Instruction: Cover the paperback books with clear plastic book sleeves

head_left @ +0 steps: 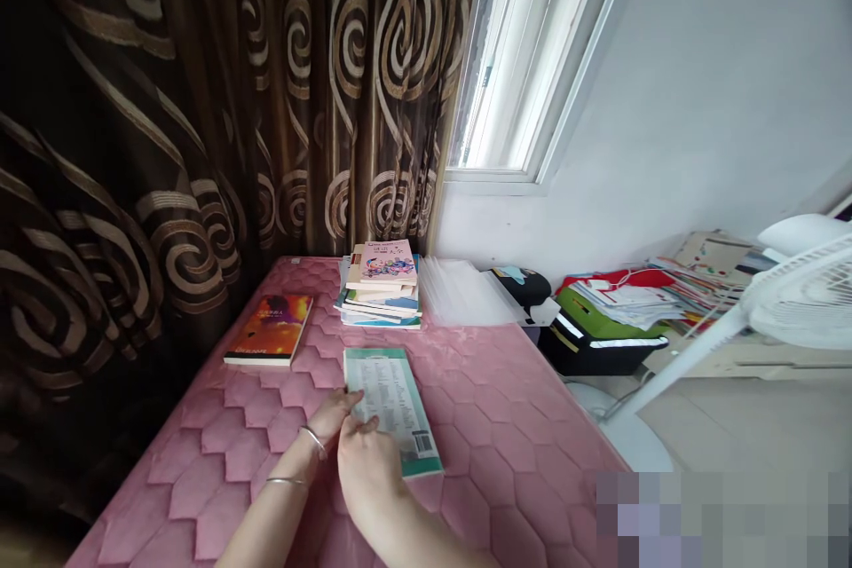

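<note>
A green book (391, 404) lies on the pink quilted mattress (493, 435), its back cover up, with rows of small print and a barcode at the lower right corner. My left hand (333, 415), two silver bangles on its wrist, grips the book's left edge, a fingertip resting on the cover. Close beside it, nearer to me, my right hand (369, 461) is curled at the lower left edge, its thumb on the cover. The fingers under both hands are partly hidden.
An orange and purple book (272, 330) lies at the left. Behind stands a stack of books (382, 284) next to clear plastic sheets (466, 291). Dark patterned curtains (346, 89) hang at the back. A white fan (706, 346) and a black-and-green bag (599, 333) are right of the mattress.
</note>
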